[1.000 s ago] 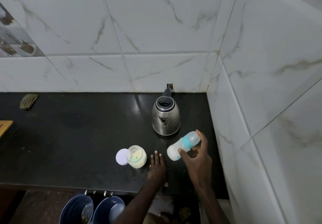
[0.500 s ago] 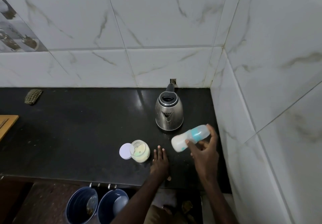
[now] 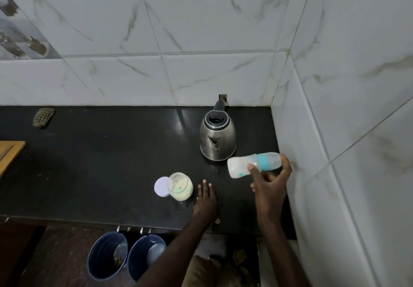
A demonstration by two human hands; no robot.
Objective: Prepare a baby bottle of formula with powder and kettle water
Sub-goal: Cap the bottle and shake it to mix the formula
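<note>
My right hand grips a clear baby bottle with a teal collar, held sideways above the black counter, milky liquid at its left end. It hangs just in front of a steel kettle with an open top. My left hand lies flat on the counter, fingers together, holding nothing. Left of it stands an open jar of pale powder with its white lid lying beside it.
White marbled tile walls close the corner behind and to the right. A green scrub pad lies far left, and a wooden board at the left edge. Two dark blue buckets sit on the floor below the counter edge.
The bottle in my right hand has swung up and to the right, now blurred with motion. My left hand has stayed flat on the counter.
</note>
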